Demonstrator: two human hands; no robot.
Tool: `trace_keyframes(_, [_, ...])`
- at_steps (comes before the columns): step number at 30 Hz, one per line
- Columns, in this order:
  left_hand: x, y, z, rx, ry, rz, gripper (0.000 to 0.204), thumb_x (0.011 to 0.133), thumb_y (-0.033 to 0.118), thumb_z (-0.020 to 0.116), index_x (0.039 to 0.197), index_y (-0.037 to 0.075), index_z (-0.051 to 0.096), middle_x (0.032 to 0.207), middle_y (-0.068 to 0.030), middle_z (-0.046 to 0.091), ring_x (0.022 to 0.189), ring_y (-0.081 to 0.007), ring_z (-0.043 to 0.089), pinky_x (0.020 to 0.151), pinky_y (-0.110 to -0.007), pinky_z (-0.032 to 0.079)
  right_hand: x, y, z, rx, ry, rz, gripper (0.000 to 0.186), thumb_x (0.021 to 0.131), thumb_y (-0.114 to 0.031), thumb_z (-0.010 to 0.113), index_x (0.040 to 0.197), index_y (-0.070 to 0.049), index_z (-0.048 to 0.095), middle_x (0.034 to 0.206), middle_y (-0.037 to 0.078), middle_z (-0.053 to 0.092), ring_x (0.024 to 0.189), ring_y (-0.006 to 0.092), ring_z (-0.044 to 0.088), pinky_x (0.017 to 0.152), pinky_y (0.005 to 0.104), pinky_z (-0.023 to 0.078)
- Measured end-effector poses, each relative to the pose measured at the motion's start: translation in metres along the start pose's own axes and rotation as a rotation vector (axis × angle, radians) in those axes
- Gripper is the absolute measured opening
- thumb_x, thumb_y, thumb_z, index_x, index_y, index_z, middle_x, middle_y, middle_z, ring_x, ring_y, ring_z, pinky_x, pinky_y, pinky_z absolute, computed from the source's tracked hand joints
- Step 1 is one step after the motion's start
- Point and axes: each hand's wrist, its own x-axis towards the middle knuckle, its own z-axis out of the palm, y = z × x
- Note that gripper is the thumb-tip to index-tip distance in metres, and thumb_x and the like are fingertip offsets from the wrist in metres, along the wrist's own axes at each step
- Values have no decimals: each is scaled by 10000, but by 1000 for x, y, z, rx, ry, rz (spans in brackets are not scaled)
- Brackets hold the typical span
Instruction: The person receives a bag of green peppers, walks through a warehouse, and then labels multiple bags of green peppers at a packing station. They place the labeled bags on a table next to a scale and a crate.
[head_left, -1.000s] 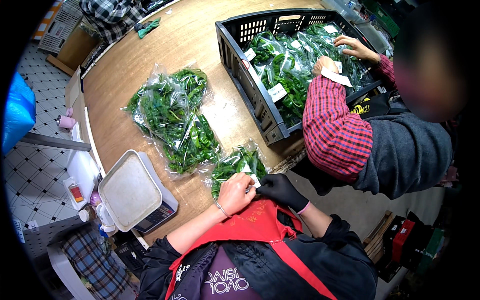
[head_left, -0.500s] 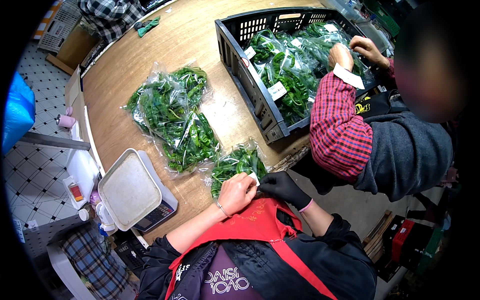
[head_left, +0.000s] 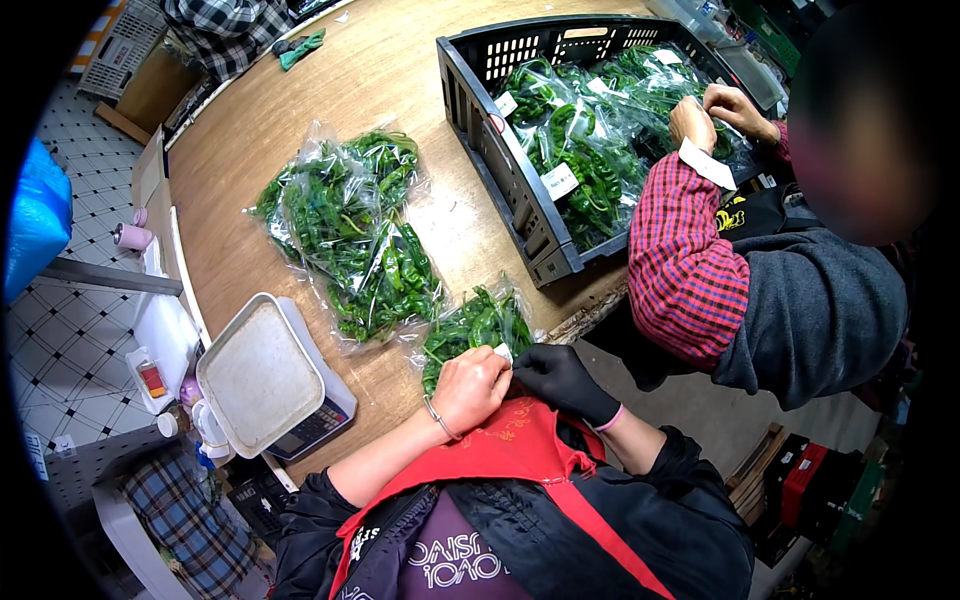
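Note:
A clear plastic bag of green peppers (head_left: 482, 322) lies at the table's near edge, right in front of my red apron. My bare left hand (head_left: 470, 388) is closed at the bag's near end, fingers bent inward. A small white label (head_left: 503, 352) shows by its fingertips. My right hand (head_left: 568, 384), in a black glove, pinches at the same end, its fingertips almost meeting the left ones. The gathered plastic between them is mostly hidden. Just beyond lie several more bags of green peppers (head_left: 345, 235), touching one another on the wooden table (head_left: 225, 215).
A black crate (head_left: 500, 165) of bagged peppers stands at the far right; a co-worker in a checked sleeve (head_left: 685, 255) has both hands over it. A weighing scale (head_left: 262, 375) sits at the left edge. Green gloves (head_left: 302, 50) lie at the back.
The view has shifted slightly. My hands stay together at the bag's near end with little movement. The co-worker's hands have moved slightly over the crate.

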Motion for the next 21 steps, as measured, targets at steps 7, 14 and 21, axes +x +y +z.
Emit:
trace_keyframes(7, [-2, 7, 2, 107, 41, -9, 78, 753, 98, 624, 749, 20, 625, 714, -135, 575, 696, -320, 599, 618, -412, 489, 1, -6, 4, -126, 49, -77, 126, 761, -112, 642, 775, 12, 623, 647, 127, 605, 574, 150, 583, 544, 308, 459])
trace_keyframes(14, [-3, 6, 4, 109, 115, -18, 75, 732, 87, 619, 741, 15, 601, 693, -137, 574, 669, -322, 600, 588, -422, 490, 0, -2, 14, -81, 97, -39, 103, 762, -89, 635, 777, 13, 634, 657, 105, 618, 569, 119, 567, 538, 292, 458])
trace_keyframes(21, [-4, 4, 5, 69, 133, -24, 71, 726, 75, 609, 741, 12, 582, 691, -142, 577, 665, -327, 600, 586, -424, 484, -1, 2, 18, -40, 113, -19, 89, 775, -78, 630, 776, 11, 631, 630, 71, 599, 562, 82, 537, 520, 269, 438])
